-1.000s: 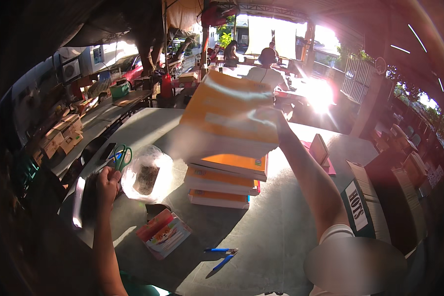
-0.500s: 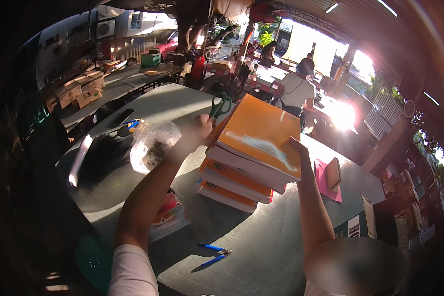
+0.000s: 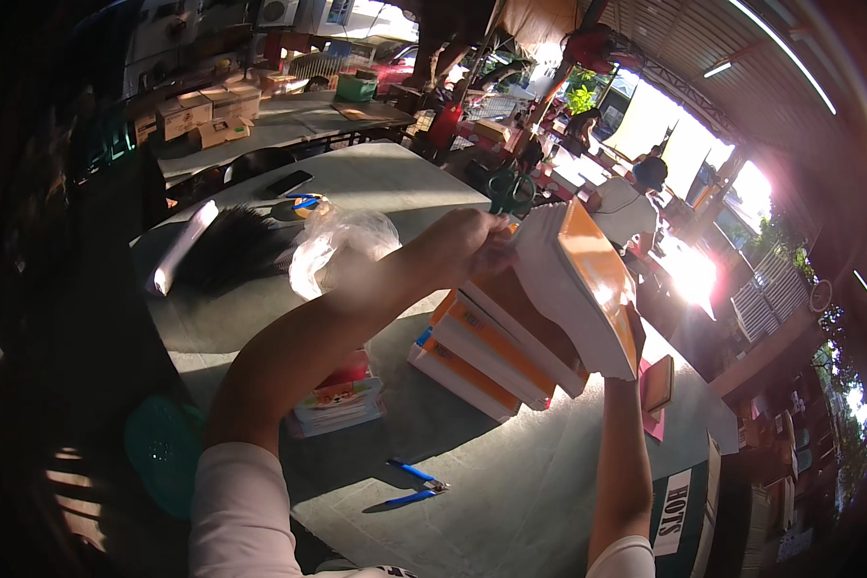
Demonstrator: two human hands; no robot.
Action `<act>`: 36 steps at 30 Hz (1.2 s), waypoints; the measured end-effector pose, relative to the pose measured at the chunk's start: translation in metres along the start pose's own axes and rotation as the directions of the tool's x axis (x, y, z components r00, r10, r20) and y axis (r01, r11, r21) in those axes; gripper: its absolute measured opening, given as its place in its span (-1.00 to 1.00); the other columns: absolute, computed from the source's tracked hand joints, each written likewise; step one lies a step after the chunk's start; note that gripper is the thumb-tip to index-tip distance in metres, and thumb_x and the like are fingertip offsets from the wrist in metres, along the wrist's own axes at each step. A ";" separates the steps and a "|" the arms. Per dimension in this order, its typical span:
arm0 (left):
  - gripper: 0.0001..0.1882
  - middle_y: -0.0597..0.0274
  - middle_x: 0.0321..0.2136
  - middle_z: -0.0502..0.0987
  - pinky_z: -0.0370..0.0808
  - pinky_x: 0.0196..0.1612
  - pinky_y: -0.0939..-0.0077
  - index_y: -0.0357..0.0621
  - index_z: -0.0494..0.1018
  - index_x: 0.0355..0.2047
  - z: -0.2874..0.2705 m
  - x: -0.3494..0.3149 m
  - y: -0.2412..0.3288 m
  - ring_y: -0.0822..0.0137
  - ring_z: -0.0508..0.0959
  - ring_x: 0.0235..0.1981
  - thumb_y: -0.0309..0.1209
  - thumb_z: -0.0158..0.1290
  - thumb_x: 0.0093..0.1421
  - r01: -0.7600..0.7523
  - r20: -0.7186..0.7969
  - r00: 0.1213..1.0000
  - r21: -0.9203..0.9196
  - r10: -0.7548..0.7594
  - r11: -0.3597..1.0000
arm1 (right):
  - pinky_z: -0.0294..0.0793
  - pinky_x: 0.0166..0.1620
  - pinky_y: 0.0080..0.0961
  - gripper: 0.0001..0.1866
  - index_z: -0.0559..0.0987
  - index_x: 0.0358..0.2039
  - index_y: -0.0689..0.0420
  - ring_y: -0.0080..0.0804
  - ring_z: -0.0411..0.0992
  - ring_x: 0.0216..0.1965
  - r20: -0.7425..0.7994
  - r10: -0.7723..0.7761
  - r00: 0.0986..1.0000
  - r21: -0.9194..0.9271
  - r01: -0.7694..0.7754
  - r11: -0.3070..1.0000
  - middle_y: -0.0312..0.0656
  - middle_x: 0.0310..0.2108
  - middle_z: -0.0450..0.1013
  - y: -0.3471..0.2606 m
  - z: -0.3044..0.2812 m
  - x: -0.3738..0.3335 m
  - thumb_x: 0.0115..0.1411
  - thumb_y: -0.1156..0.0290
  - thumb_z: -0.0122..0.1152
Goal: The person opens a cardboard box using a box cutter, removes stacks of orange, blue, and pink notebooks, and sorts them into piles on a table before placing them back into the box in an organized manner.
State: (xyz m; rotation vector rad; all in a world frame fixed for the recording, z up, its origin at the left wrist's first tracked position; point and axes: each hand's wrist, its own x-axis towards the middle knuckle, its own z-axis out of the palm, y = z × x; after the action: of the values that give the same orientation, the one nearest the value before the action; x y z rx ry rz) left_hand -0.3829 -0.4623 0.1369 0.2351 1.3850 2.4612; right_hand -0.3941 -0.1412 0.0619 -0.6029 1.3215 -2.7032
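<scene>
A thick bundle of orange-covered spiral-bound books (image 3: 573, 289) is tilted up on its edge above the stack, its white page edges toward me. My right hand (image 3: 637, 332) grips the bundle's right side, fingers partly hidden behind it. My left hand (image 3: 482, 239) is closed at the bundle's upper left edge, with the dark green handles of scissors (image 3: 512, 191) sticking up from it; the blades are hidden. Beneath, more orange books (image 3: 477, 361) lie stacked on the grey-green table (image 3: 511, 472).
Blue-handled nippers (image 3: 419, 484) lie near the front edge. Small colourful booklets (image 3: 342, 405), a crumpled clear plastic bag (image 3: 342, 241) and a phone (image 3: 289, 182) are on the left. To the right are a pink sheet (image 3: 652, 424) and a brown block (image 3: 658, 383). Other people sit farther back.
The top bundle has gone from lying nearly flat to standing tilted, its right side raised. My left hand, with the scissors, has shifted along the edge. The view has turned.
</scene>
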 end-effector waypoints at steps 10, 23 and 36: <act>-0.69 0.17 -0.42 0.47 0.45 -0.43 0.53 -0.25 0.38 -0.38 -0.018 0.027 -0.018 0.37 0.53 -0.51 -0.25 -0.22 0.27 -0.118 0.022 0.993 0.220 0.116 0.968 | 0.45 -0.11 -0.39 -0.56 0.30 0.00 0.23 -0.30 0.42 -0.17 -0.201 -0.043 0.979 -0.268 -0.013 0.963 -0.05 -0.13 0.38 -0.005 -0.036 -0.003 0.17 0.26 -0.04; -0.70 0.08 -0.39 0.41 0.42 -0.26 0.30 -0.10 0.45 -0.15 0.024 0.104 -0.052 0.16 0.44 -0.24 -0.26 -0.08 0.18 -0.271 0.523 0.640 0.839 0.563 -0.471 | 0.46 -0.20 -0.46 -0.39 0.35 -0.02 0.27 -0.34 0.46 -0.28 -0.466 0.344 0.815 -0.537 -0.569 0.623 -0.07 -0.15 0.41 -0.035 0.055 0.021 0.14 -0.02 0.01; -0.81 0.07 -0.30 0.42 0.35 -0.11 0.29 -0.24 0.47 -0.30 0.154 0.052 -0.089 0.10 0.41 -0.20 -0.42 0.04 0.08 -0.760 0.748 0.486 0.617 0.451 -0.204 | 0.40 -0.12 -0.43 -0.39 0.35 -0.01 0.17 -0.24 0.43 -0.17 -0.852 -0.107 0.513 -0.369 -0.732 -0.573 -0.11 -0.21 0.44 -0.285 0.133 -0.385 -0.07 0.22 0.30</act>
State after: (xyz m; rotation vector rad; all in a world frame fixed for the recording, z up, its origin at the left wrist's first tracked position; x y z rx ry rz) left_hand -0.3711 -0.2773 0.1406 1.9485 3.0034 1.2108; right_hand 0.0398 0.0285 0.2346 0.9157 2.7728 -0.0935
